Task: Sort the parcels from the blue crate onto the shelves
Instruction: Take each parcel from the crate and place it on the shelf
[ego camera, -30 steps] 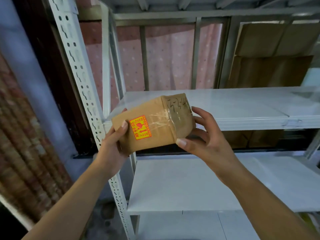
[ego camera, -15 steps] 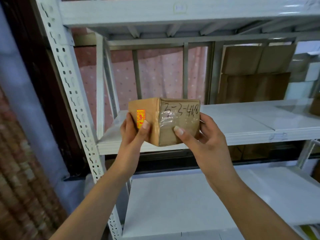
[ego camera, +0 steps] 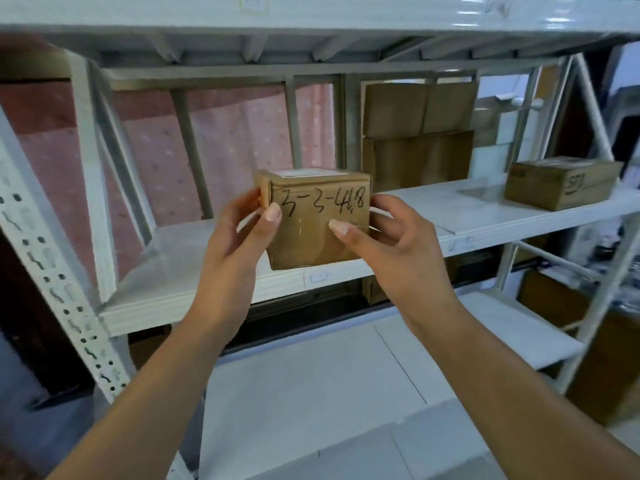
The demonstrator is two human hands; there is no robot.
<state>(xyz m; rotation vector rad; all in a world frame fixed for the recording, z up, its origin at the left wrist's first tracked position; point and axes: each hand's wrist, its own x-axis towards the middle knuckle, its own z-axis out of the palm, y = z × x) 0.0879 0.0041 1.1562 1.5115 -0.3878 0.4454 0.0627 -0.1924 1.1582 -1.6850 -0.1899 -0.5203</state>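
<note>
Small brown cardboard parcel point(ego camera: 317, 220) held in both hands, in front of mid shelf point(ego camera: 166, 271) of white metal rack, approx. centre of view. Left hand point(ego camera: 235, 251) on parcel's left edge: thumb tip pressed on front face near top-left corner, fingers wrapped behind left side, partly hidden. Right hand point(ego camera: 394, 251) on parcel's right side: thumb tip pressed on front face below the writing, fingers curled round right face. Both grips pinching the parcel between thumb and fingers. Parcel upright, front face toward camera, hand-written "3-3-418" or similar in black marker across upper half; last digits unclear. Clear tape over front face. White label point(ego camera: 304, 173) on top face, seen edge-on, text unreadable. Parcel bottom edge level w/ front lip of mid shelf; contact w/ shelf: cannot tell. Second cardboard box point(ego camera: 561, 183) resting on same shelf level, far right, well apart from held parcel, printed marks on side. Flat cardboard sheets point(ego camera: 415, 133) standing behind rack, right of centre. Pink dotted fabric point(ego camera: 235, 147) behind rack, left of centre. Upper shelf point(ego camera: 311, 15) overhead, ribbed underside visible. Lower shelf point(ego camera: 311, 375) below hands, white. Perforated white upright point(ego camera: 52, 271) at left, slanting due to wide-angle lens. Small tag holder point(ego camera: 317, 277) on front lip of mid shelf, directly below parcel. Blue crate not in view.
</note>
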